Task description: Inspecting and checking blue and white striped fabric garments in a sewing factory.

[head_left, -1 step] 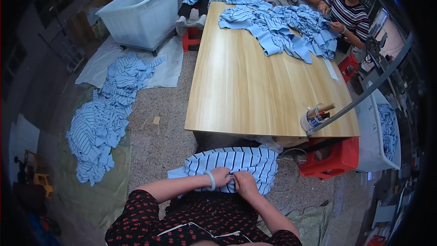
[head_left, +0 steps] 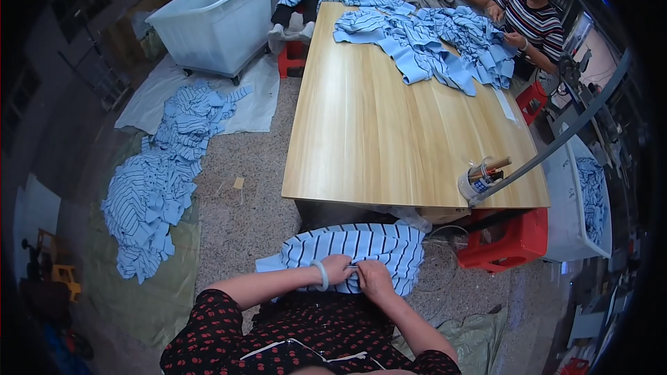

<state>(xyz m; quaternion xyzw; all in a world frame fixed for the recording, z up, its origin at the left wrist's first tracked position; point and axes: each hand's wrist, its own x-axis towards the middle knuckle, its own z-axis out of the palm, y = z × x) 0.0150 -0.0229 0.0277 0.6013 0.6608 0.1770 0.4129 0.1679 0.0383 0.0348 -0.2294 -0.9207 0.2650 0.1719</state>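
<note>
A light blue striped knit garment (head_left: pixel 389 242) is spread over my lap, bunched in loose folds. With a bangle on its wrist, my left hand (head_left: pixel 338 270) pinches the cloth near the middle. My right hand (head_left: pixel 376 280) meets it there, fingers closed on the same dark-striped fold. The two sets of fingertips are almost touching. Whether a small tool or thread sits between them is too small to tell.
Ahead stands a wooden table (head_left: pixel 375 125) bearing striped garments (head_left: pixel 417 42) and a cup of tools (head_left: pixel 479 179). More garments (head_left: pixel 156 187) are heaped on floor sheets at left, near a white wheeled bin (head_left: pixel 208 28). A red stool (head_left: pixel 504 242) stands at right. Several co-workers handle cloth.
</note>
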